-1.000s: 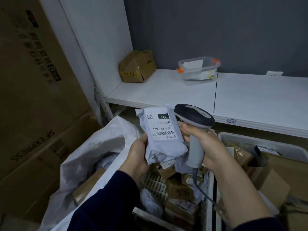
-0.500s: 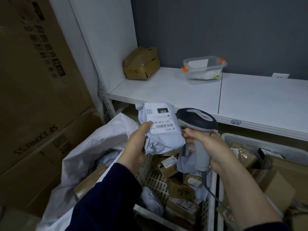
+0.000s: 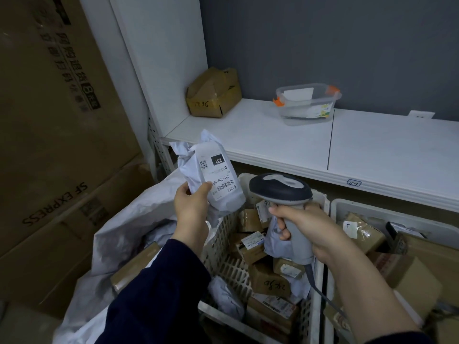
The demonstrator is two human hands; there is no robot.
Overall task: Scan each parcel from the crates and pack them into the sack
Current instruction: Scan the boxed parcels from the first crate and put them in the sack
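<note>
Swung leftward, one parcel (image 3: 218, 184) is gripped by left hand (image 3: 191, 207); right hand (image 3: 310, 229) grips one scanner (image 3: 280, 187).

"231" and "231-239" on grey parcel (image 3: 219, 192) label, "SF EXPRESS" on large carton (image 3: 62, 145)

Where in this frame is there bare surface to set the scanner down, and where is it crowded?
The white shelf is bare between the brown box and the clear tub, and again right of the tub. The left crate and right crate are heaped with parcels; the sack also holds some.
</note>
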